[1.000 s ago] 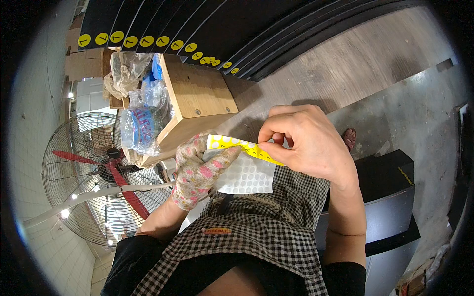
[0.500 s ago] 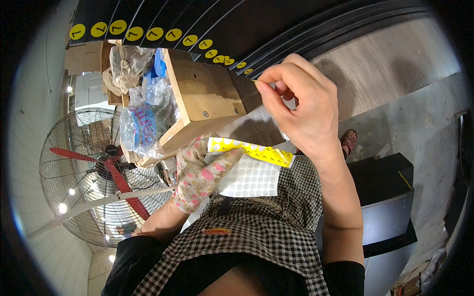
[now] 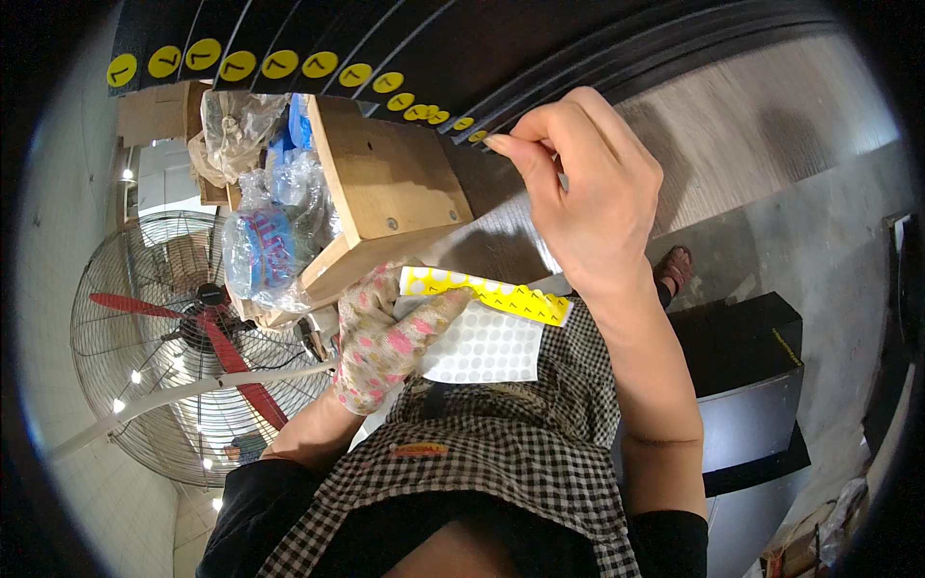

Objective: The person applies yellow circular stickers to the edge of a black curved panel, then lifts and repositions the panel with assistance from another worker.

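on black panels (image 3: 578,48), right hand (image 3: 593,193) fingers pinched, perhaps on sticker; gloved left hand (image 3: 385,342) grips sticker sheet (image 3: 487,332).

The bare right hand (image 3: 588,193) reaches up, arm extended, thumb and forefinger pinched together. The gloved left hand (image 3: 390,337) stays low, fingers curled in a grip.

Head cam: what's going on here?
A person is putting round yellow stickers on a row of dark strips. The bare right hand reaches up to the strips, its fingers pinched by the last sticker in the row. The gloved left hand holds a sticker sheet, mostly peeled, against a checked apron.
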Demonstrator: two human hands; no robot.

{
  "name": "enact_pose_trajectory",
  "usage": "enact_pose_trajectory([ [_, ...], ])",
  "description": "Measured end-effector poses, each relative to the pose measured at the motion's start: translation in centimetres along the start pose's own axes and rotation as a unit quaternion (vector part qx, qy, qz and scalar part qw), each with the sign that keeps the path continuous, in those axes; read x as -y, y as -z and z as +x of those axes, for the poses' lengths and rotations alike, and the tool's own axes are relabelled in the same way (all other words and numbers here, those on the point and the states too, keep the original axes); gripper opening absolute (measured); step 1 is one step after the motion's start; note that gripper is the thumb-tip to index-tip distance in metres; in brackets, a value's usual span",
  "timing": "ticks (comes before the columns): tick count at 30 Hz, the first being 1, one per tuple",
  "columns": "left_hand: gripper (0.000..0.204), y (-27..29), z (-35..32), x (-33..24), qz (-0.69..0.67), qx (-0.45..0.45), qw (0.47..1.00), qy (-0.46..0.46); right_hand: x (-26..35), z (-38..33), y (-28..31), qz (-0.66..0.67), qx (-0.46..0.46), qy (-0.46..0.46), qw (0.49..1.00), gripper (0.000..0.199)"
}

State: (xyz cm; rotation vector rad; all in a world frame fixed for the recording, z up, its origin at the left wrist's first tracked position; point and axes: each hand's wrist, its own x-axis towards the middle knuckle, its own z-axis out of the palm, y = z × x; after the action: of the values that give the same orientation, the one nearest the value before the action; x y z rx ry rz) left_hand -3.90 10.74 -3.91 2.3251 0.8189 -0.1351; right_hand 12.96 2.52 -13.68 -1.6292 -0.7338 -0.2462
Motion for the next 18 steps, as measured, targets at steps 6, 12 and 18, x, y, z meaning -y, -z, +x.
enact_pose_trajectory([
  [6,0.015,-0.6,0.0,-0.4,-0.116,-0.025,0.990,0.073,-0.2,-0.1,3.8,0.032,0.103,-0.085,0.991,0.014],
  [12,0.018,-0.3,-0.1,-0.2,-0.136,-0.021,0.985,0.104,1.1,-1.7,7.1,0.092,0.372,-0.078,0.920,0.010],
  [18,0.014,-0.2,0.0,0.0,-0.089,-0.030,0.995,0.043,1.7,-2.1,6.2,0.103,0.381,-0.088,0.914,0.010],
])
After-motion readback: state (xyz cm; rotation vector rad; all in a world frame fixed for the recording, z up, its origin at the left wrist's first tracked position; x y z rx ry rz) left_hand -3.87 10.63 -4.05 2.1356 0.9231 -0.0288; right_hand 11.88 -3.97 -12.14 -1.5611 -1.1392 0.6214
